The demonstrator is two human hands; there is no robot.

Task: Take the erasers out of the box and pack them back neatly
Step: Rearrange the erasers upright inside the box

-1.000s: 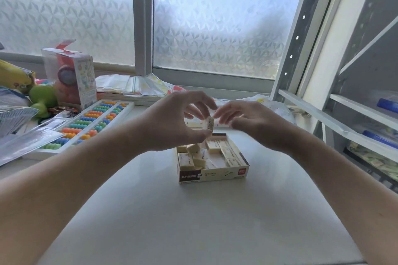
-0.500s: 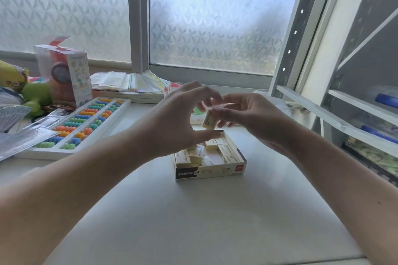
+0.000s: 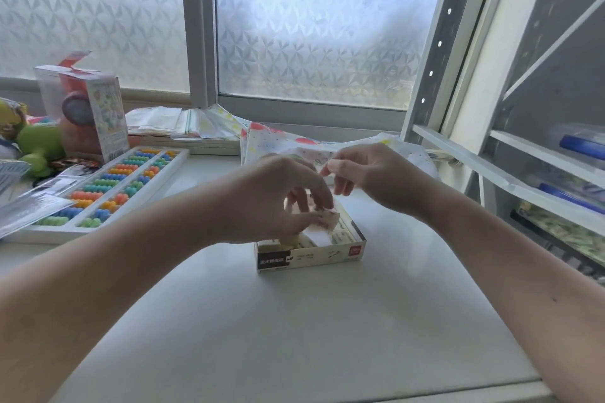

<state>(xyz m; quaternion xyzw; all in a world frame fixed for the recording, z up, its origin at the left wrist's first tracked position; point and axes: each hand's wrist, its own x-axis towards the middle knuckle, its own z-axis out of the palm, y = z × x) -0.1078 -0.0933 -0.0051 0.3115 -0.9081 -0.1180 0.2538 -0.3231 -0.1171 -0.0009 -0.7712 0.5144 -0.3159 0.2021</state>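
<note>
An eraser [image 3: 328,218] is pinched in the left hand [image 3: 275,196], held just over the open box [image 3: 311,255] on the bench [image 3: 294,337]. The right hand [image 3: 370,173], at its 2 o'clock, is loosely curled and holds nothing.

Your box [image 3: 311,255] sits open-topped on the table, shallow cream card, black label patch on the near wall's left, red logo on its right; cream erasers [image 3: 342,232] lie flat along its right side; one eraser [image 3: 327,218] tilted above the box middle, pinched; bare white floor shows mid-box.
</note>
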